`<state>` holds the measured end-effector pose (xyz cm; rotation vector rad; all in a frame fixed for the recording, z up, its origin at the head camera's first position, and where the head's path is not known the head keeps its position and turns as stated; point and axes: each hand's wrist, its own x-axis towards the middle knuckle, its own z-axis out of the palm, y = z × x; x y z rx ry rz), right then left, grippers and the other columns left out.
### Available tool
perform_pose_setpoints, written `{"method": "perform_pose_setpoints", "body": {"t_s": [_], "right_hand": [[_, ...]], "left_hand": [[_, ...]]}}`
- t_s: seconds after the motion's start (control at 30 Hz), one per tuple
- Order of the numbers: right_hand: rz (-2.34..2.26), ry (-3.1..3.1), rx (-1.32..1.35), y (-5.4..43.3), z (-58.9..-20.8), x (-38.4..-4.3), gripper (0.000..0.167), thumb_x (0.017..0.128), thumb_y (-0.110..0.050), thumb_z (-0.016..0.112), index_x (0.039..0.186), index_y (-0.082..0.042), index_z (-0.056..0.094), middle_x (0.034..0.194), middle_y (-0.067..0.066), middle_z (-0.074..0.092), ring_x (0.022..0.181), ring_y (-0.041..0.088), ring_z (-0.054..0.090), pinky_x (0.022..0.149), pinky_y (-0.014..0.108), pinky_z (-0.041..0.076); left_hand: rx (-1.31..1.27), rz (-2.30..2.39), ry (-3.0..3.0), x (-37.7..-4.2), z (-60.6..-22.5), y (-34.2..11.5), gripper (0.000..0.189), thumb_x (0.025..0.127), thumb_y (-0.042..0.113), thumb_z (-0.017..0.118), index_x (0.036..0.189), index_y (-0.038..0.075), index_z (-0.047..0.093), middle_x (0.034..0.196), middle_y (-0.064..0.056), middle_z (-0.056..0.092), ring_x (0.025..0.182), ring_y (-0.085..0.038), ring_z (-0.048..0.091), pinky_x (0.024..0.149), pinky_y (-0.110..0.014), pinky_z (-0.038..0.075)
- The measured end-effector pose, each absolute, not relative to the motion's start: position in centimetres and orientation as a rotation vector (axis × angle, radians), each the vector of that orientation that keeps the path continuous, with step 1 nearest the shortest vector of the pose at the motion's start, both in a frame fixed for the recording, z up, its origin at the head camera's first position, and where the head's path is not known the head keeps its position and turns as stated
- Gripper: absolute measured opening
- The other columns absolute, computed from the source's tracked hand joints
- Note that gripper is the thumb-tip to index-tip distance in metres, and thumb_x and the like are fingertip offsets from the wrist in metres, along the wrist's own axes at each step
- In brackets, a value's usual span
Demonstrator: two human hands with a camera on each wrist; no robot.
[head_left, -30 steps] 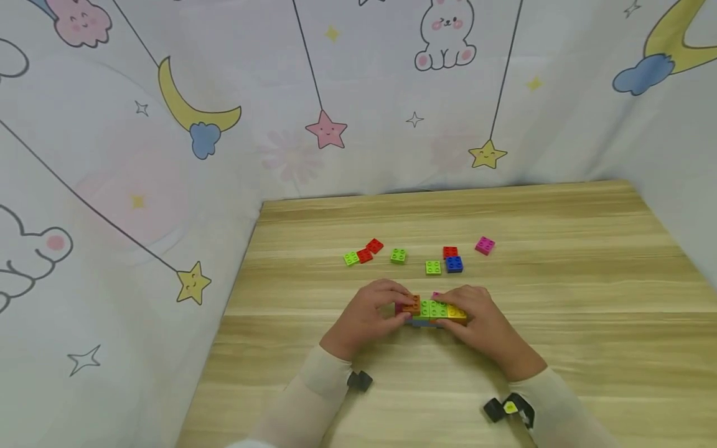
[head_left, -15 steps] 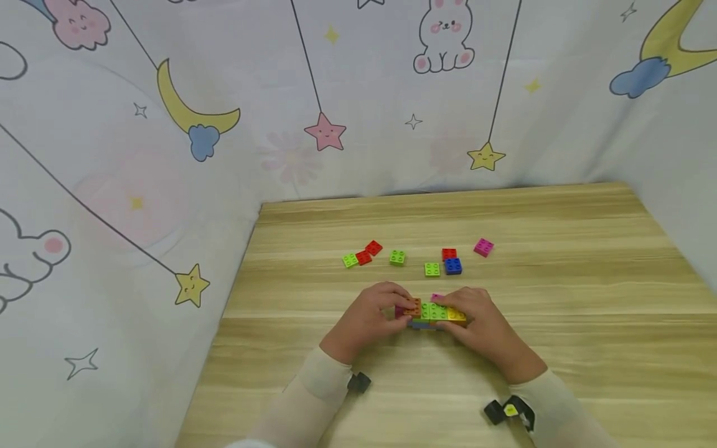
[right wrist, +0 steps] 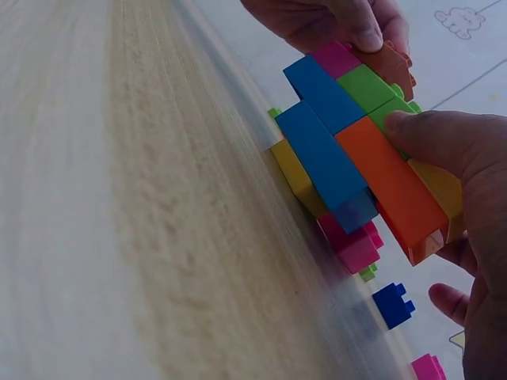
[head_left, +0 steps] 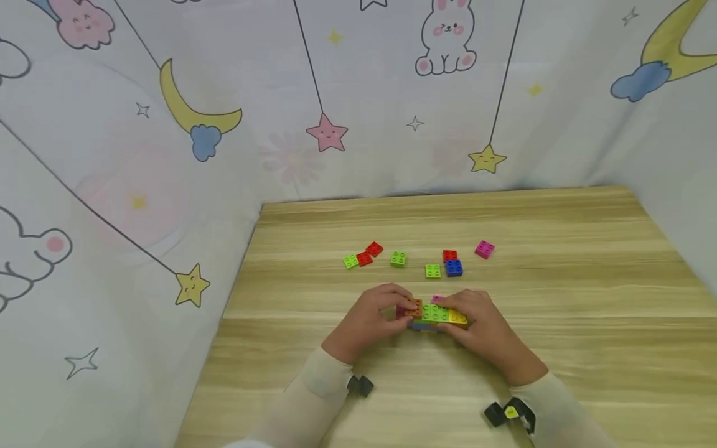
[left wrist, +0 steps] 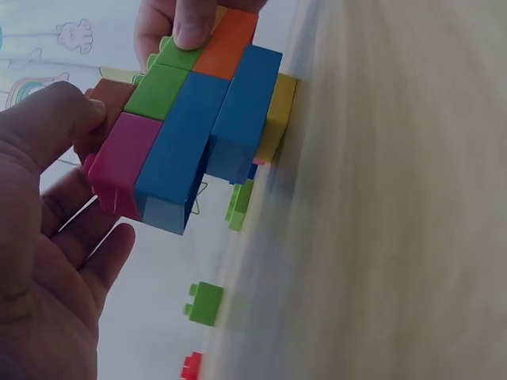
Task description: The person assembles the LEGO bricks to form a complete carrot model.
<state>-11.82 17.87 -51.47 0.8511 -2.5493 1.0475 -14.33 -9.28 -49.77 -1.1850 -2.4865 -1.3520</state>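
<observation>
A block of joined bricks point(head_left: 434, 313) in orange, green, yellow, blue and magenta sits near the table's middle, held between both hands. My left hand point(head_left: 366, 318) pinches its left end, thumb on the magenta brick point(left wrist: 119, 162) and fingers by the orange one point(head_left: 413, 305). On the right end, my right hand point(head_left: 483, 323) grips with the thumb pressed on the long orange brick point(right wrist: 392, 190). The wrist views show the blue bricks point(left wrist: 206, 134) of the lower layer point(right wrist: 325, 138) tilted just off the wood.
Loose bricks lie behind the hands: green point(head_left: 351, 261), two red point(head_left: 370, 254), green point(head_left: 398, 258), green point(head_left: 432, 270), red point(head_left: 450, 255), blue point(head_left: 454, 267), magenta point(head_left: 484, 249). A printed cloth point(head_left: 313, 99) walls the wooden table point(head_left: 560, 298) at back and sides.
Both hands keep their hold on the brick block; only slight shifts of fingers and camera.
</observation>
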Motion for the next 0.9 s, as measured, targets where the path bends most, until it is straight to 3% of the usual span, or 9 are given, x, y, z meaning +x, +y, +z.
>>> {"method": "perform_pose_setpoints", "body": {"t_s": [0.17, 0.43, 0.53, 0.63, 0.73, 0.9], "right_hand": [[1.046, -2.531, 0.859, 17.9, -51.6, -12.0, 0.044, 0.079, -0.022, 0.092, 0.120, -0.016, 0.077, 0.110, -0.008, 0.076, 0.100, 0.015, 0.064, 0.095, 0.044, 0.039], [1.116, -2.530, 0.821, 18.2, -51.9, -12.0, 0.045, 0.081, -0.022, 0.090, 0.123, -0.015, 0.075, 0.117, -0.004, 0.075, 0.108, 0.018, 0.064, 0.097, 0.048, 0.043], [1.200, -2.523, 0.719, 18.8, -51.8, -12.0, 0.042, 0.087, -0.019, 0.085, 0.126, -0.012, 0.073, 0.124, -0.001, 0.072, 0.117, 0.021, 0.061, 0.103, 0.045, 0.044], [1.270, -2.478, 0.614, 20.0, -52.0, -12.5, 0.038, 0.091, -0.010, 0.079, 0.128, -0.009, 0.072, 0.127, 0.003, 0.070, 0.122, 0.021, 0.058, 0.108, 0.030, 0.040], [1.321, -2.415, 0.508, 21.4, -52.5, -13.7, 0.032, 0.094, -0.006, 0.074, 0.126, -0.006, 0.072, 0.123, 0.006, 0.071, 0.118, 0.014, 0.058, 0.105, 0.016, 0.036], [1.367, -2.388, 0.266, 23.8, -53.1, -16.1, 0.024, 0.098, -0.014, 0.073, 0.119, -0.005, 0.074, 0.117, 0.008, 0.072, 0.110, 0.008, 0.058, 0.099, 0.018, 0.037]], "left_hand": [[-1.191, -1.435, -2.431, -14.5, -50.4, -9.5, 0.024, 0.091, 0.009, 0.080, 0.114, 0.014, 0.078, 0.118, 0.004, 0.071, 0.111, -0.009, 0.064, 0.097, -0.027, 0.055], [-1.091, -1.441, -2.576, -14.6, -51.5, -9.9, 0.057, 0.090, 0.018, 0.084, 0.142, 0.013, 0.063, 0.128, 0.004, 0.069, 0.107, -0.008, 0.064, 0.096, -0.033, 0.056], [-1.061, -1.458, -2.610, -14.6, -51.6, -10.0, 0.056, 0.089, 0.021, 0.084, 0.141, 0.014, 0.064, 0.130, 0.003, 0.069, 0.107, -0.008, 0.064, 0.095, -0.035, 0.056], [-1.042, -1.479, -2.635, -14.6, -51.6, -10.0, 0.050, 0.089, 0.022, 0.084, 0.137, 0.017, 0.067, 0.128, 0.007, 0.070, 0.106, -0.007, 0.064, 0.095, -0.034, 0.056], [-1.035, -1.508, -2.641, -14.6, -51.5, -10.0, 0.044, 0.090, 0.022, 0.084, 0.132, 0.021, 0.070, 0.124, 0.010, 0.071, 0.105, -0.006, 0.064, 0.095, -0.032, 0.056], [-1.044, -1.535, -2.626, -14.7, -51.7, -10.1, 0.040, 0.089, 0.021, 0.084, 0.128, 0.021, 0.071, 0.119, 0.011, 0.071, 0.103, -0.006, 0.065, 0.092, -0.030, 0.056]]}}
